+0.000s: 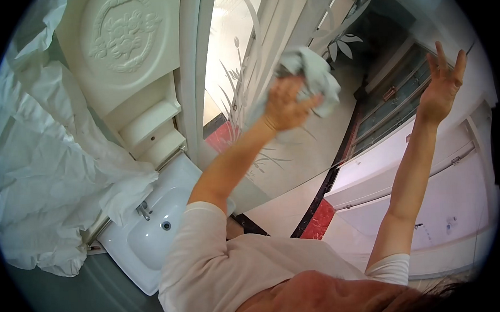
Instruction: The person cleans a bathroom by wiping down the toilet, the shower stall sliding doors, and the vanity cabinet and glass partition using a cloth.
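My left hand (287, 103) is at the middle of the head view, its fingers on a crumpled pale grey-white cloth (317, 78). The cloth is smeared by motion and lies against a glass door (294, 154) with etched plant and flower patterns. Part of the cloth is hidden behind the fingers. At the upper right, my right hand (443, 89) is raised with its fingers spread and holds nothing. It is near the edge of the glass; I cannot tell whether it touches.
A white washbasin (136, 239) with a metal tap (145, 211) stands at lower left. White sheeting (49, 165) hangs beside it. A cream cabinet with an embossed panel (124, 33) and small shelves (151, 124) is above. Dark and red trim (317, 220) runs along the floor.
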Demonstrator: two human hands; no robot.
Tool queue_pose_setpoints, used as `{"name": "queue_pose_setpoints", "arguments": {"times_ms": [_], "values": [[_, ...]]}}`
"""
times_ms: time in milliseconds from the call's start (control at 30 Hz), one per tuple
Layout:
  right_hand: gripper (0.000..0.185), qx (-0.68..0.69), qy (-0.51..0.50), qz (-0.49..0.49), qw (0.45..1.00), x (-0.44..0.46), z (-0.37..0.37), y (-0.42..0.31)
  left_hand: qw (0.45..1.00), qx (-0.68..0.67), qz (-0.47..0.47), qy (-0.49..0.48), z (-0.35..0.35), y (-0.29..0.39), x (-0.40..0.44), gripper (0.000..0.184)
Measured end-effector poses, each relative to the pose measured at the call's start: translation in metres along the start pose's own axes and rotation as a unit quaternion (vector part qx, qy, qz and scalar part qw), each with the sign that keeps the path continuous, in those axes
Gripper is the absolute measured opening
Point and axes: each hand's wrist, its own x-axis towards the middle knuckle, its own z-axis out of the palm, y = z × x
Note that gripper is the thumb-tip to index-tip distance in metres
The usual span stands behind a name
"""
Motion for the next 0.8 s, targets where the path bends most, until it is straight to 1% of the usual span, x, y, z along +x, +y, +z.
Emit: {"name": "queue_pose_setpoints", "arguments": {"times_ms": [67,133,200,300,333,400,433,500,533,600,633,667,700,767,800], "values": [[0.061,-0.001,0.011,0.007,1.0,0.0,0.002,-0.004,0.999,-0.015,-0.019,0.03,-0.005,-0.049,0.005,0.052],[0.06,0.004,0.03,0.031,0.999,0.001,0.004,-0.009,0.997,0.062,-0.025,0.05,-0.019,-0.089,0.007,0.056],[0.059,0.001,0.021,0.031,0.999,0.001,0.002,-0.007,0.991,0.113,-0.054,0.056,-0.027,-0.134,0.001,0.06],[0.06,-0.016,0.014,0.029,0.999,0.002,0.004,-0.014,0.966,0.186,-0.164,0.065,-0.043,-0.195,-0.013,0.056],[0.061,-0.031,0.011,0.028,0.999,0.003,0.005,-0.017,0.962,0.183,-0.199,0.046,-0.051,-0.207,-0.021,0.053],[0.062,-0.041,0.013,0.027,0.999,0.003,0.009,-0.023,0.968,0.168,-0.174,0.066,-0.049,-0.209,-0.021,0.052],[0.064,-0.054,0.014,0.032,0.998,0.002,0.009,-0.026,0.968,0.166,-0.176,0.067,-0.043,-0.204,-0.025,0.052],[0.065,-0.051,0.008,0.032,0.998,0.001,0.007,-0.024,0.953,0.179,-0.217,0.115,-0.027,-0.173,-0.033,0.052],[0.065,-0.044,0.007,0.031,0.999,0.002,0.006,-0.021,0.958,0.15,-0.214,0.121,-0.021,-0.153,-0.04,0.053],[0.064,-0.051,0.006,0.027,0.998,0.002,0.006,-0.02,0.964,0.101,-0.229,0.087,-0.01,-0.096,-0.05,0.048],[0.063,-0.058,0.006,0.024,0.998,0.002,0.006,-0.02,0.968,0.063,-0.237,0.051,-0.006,-0.061,-0.051,0.044],[0.063,-0.057,0.004,0.026,0.998,0.002,0.007,-0.021,0.979,0.029,-0.179,0.092,-0.002,-0.023,-0.053,0.039],[0.062,-0.042,0.007,0.034,0.999,0.003,0.007,-0.021,0.976,-0.015,-0.215,0.039,-0.002,0.02,-0.053,0.034],[0.06,-0.029,0.009,0.044,0.999,0.003,0.007,-0.021,0.964,-0.131,-0.23,-0.035,0.007,0.094,-0.07,0.03],[0.06,-0.037,0.013,0.04,0.998,0.002,0.009,-0.02,0.963,-0.15,-0.222,-0.03,0.006,0.111,-0.073,0.03]]}}
